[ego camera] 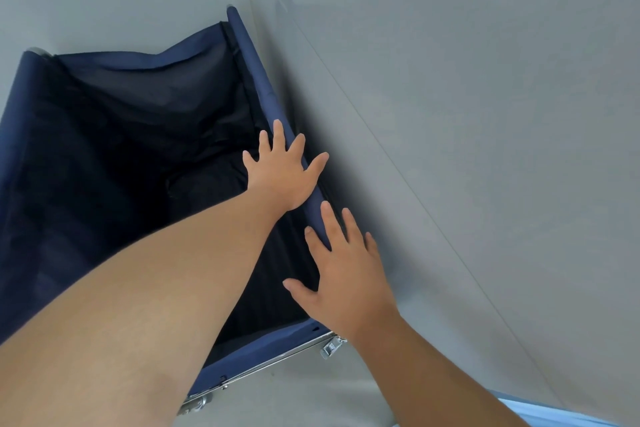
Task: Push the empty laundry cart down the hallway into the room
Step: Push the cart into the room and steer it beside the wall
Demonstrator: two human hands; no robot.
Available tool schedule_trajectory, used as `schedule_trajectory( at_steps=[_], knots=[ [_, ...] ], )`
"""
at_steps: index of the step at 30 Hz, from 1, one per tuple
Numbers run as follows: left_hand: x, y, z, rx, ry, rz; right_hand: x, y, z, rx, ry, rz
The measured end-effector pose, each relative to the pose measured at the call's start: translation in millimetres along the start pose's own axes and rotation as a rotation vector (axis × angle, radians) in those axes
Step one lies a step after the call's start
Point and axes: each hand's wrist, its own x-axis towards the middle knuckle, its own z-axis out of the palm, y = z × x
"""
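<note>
A laundry cart with a dark blue fabric bag on a metal frame fills the left and middle of the head view, and its inside is empty. Its right top rail, sleeved in blue fabric, runs close along a grey wall. My left hand lies flat on that rail with fingers spread. My right hand rests on the same rail nearer to me, fingers spread too, thumb over the bag's inner side. Neither hand is curled around the rail.
A grey wall stands right beside the cart's right side. The floor is grey. Metal frame bars and a caster show at the cart's near end. A light blue edge shows at the bottom right.
</note>
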Motion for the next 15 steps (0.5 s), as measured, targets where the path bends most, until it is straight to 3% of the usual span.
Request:
schedule_trajectory(
  at_steps=[5, 9, 15],
  knots=[
    [-20.7, -2.3, 2.0, -0.078, 0.025, -0.003, 3.5, 1.0, 1.1, -0.006, 0.008, -0.005],
    [-103.6, -39.0, 5.8, -0.278, 0.061, -0.073, 4.1, 3.2, -2.1, 0.014, 0.02, 0.008],
    [-253.5, -205.1, -8.6, 0.061, 0.083, -0.385, 2.2, 2.0, -12.3, -0.079, 0.027, 0.031]
  ],
)
